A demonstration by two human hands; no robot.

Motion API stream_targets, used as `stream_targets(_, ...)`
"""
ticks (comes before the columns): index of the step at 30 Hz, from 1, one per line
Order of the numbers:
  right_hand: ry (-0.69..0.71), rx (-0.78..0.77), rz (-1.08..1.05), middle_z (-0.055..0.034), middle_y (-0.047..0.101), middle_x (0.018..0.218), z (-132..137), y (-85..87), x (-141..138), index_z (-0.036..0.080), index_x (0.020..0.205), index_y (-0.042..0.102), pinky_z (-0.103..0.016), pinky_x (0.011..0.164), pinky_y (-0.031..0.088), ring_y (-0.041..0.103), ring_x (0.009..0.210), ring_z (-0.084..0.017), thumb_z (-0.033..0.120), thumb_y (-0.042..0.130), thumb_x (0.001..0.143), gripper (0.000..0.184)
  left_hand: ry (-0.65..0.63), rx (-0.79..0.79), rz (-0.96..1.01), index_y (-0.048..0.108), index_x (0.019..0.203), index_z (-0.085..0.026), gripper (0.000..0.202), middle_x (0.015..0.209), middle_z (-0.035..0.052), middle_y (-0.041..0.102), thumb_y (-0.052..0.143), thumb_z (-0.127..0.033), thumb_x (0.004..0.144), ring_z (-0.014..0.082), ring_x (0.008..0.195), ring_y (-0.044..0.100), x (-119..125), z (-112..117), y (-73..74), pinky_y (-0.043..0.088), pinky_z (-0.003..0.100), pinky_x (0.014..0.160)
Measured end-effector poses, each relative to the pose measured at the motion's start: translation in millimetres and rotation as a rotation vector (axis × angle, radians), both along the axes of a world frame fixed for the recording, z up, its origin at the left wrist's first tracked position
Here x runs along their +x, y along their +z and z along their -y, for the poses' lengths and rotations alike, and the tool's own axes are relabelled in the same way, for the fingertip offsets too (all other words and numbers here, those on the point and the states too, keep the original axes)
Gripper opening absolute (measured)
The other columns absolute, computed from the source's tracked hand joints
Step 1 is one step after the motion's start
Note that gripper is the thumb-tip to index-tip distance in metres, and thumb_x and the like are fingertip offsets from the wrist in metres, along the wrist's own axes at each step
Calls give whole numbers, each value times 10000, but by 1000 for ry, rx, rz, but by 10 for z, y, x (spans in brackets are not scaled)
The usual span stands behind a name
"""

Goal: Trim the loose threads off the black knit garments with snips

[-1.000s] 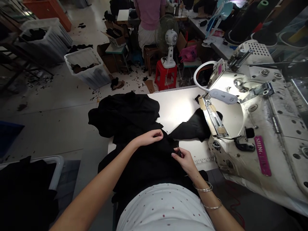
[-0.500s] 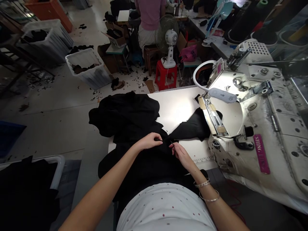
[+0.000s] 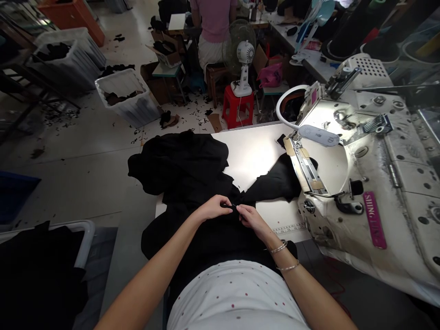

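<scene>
A black cloth garment (image 3: 182,169) lies bunched on the white sewing table (image 3: 254,156), and a further stretch of it (image 3: 275,183) runs toward the machine's needle area. My left hand (image 3: 213,207) pinches the black cloth at the near edge of the bunch. Right beside it, my right hand (image 3: 250,217) holds a small dark pointed tool (image 3: 234,206), perhaps thread snips, against the same cloth. The tool's tips are too small to make out. Thin bangles sit on my right wrist.
A white industrial sewing machine (image 3: 378,183) with a gooseneck lamp (image 3: 318,135) fills the right. Ahead are a seated person in a pink top (image 3: 215,23), a white fan (image 3: 242,59) and a red stool (image 3: 237,107). Plastic crates (image 3: 125,96) and black scraps lie on the floor left.
My right hand has moved left and now sits close to my left hand, with the small tool nearer the cloth's edge. The garment on the table looks unchanged.
</scene>
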State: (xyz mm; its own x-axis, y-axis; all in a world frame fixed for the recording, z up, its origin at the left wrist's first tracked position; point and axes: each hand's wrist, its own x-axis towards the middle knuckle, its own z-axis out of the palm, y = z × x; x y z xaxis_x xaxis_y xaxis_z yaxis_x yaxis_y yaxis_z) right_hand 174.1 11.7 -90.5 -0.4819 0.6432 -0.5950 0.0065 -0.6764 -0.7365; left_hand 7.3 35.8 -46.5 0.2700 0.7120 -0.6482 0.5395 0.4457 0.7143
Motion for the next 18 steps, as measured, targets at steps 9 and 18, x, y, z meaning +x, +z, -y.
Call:
stream_targets(9,-33,-20,19,62,387,529,0,0,-25,158,607,438,-200,377,98,227,371,-12,547,568,654,412,32,0,36,614,669,-147,153,697,3,594,634,-281,598,174,775,548,-11,-16,-25,400,294,775)
stream_targets(18,-62,130,88,70,352,548,-24,-4,48,164,673,488,-212,452,208,281,476,-55,427,652,626,313,165,43,145,581,673,-161,170,679,-20,549,649,-310,626,136,717,507,-78,-95,153,389,251,699)
